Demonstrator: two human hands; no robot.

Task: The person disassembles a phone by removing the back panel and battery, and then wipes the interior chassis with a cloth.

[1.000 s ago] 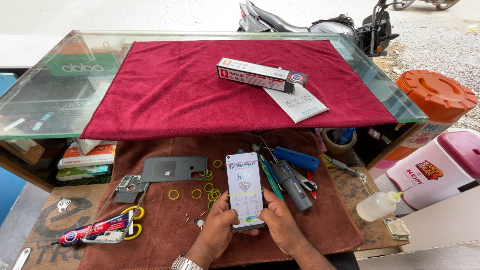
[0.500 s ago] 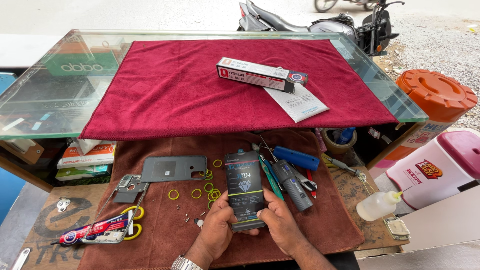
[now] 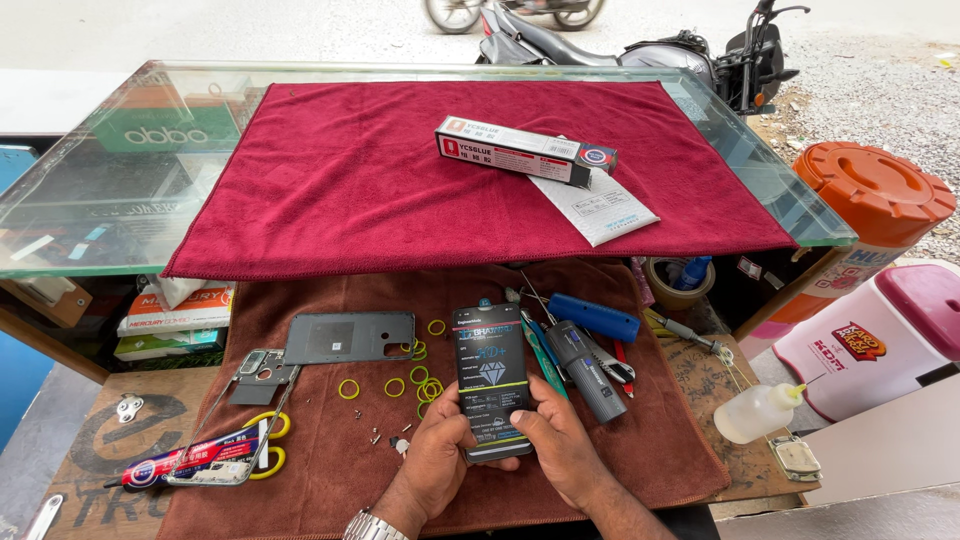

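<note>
Flipped since a second ago, when a pale side showed, the dark phone-sized slab now faces up, pinched along its lower edges by the left hand and right hand, fingers pressed to its sides. Left of the slab lie about ten yellow rings, one grey back cover and one glue tube. Right of it: two screwdrivers. All rest on a brown cloth below a glass counter outdoors.
</note>
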